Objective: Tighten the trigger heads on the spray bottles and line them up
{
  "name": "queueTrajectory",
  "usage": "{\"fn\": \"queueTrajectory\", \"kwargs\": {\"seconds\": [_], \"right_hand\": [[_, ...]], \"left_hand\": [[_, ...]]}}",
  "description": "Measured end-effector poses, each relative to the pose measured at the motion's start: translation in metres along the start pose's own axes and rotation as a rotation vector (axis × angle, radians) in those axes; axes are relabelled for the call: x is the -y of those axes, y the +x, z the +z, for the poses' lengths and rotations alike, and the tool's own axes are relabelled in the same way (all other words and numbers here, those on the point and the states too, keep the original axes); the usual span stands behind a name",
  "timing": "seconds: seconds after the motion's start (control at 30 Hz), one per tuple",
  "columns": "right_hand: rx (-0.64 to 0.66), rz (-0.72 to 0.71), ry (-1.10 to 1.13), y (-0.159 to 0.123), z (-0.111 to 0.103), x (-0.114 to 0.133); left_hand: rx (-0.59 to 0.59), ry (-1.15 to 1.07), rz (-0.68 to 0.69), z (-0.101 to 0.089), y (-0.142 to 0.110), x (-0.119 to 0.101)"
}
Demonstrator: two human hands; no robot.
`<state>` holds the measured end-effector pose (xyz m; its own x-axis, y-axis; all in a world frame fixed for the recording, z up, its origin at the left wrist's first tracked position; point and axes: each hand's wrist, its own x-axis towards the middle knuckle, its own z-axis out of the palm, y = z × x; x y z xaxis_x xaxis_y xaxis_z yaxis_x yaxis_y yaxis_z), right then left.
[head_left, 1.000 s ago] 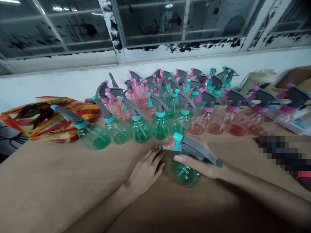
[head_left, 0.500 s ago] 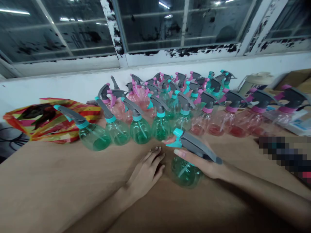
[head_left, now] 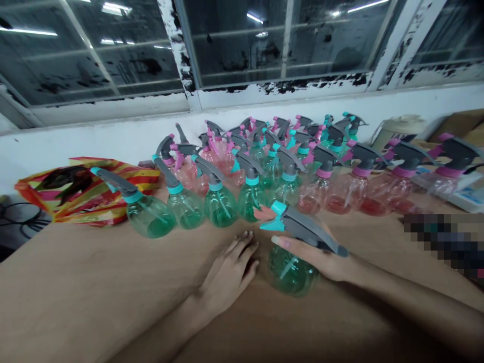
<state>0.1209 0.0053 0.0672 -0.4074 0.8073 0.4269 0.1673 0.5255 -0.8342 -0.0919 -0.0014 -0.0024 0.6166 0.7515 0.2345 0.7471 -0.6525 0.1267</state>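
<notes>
My right hand (head_left: 321, 257) is wrapped round the neck of a green spray bottle (head_left: 290, 272) with a grey and teal trigger head (head_left: 302, 229); the bottle stands on the brown table (head_left: 94, 287) in front of me. My left hand (head_left: 229, 272) lies flat on the table just left of that bottle, fingers stretched out and holding nothing. Behind them stands a row of green spray bottles (head_left: 219, 204), and to the right a row of pink ones (head_left: 351, 189).
Many more green and pink spray bottles crowd the table back to the white wall. A red and yellow striped bag (head_left: 75, 189) lies at the left. A cream lidded container (head_left: 401, 128) and cardboard boxes (head_left: 461, 121) stand at the far right. Windows run above.
The view has shifted slightly up and left. Both hands and the held bottle stay almost where they were.
</notes>
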Motion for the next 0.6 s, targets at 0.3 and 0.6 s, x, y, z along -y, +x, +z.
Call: {"fn": "queueTrajectory", "kwargs": {"seconds": [0.3,0.6], "right_hand": [[0.056,0.028,0.098,0.0004,-0.0003,0.0011],[0.009,0.027,0.116,-0.0001,0.0008,0.0018]], "left_hand": [[0.0,0.001,0.014,-0.0007,-0.0001,0.0007],[0.017,0.023,0.022,0.0026,-0.0003,0.0013]]}}
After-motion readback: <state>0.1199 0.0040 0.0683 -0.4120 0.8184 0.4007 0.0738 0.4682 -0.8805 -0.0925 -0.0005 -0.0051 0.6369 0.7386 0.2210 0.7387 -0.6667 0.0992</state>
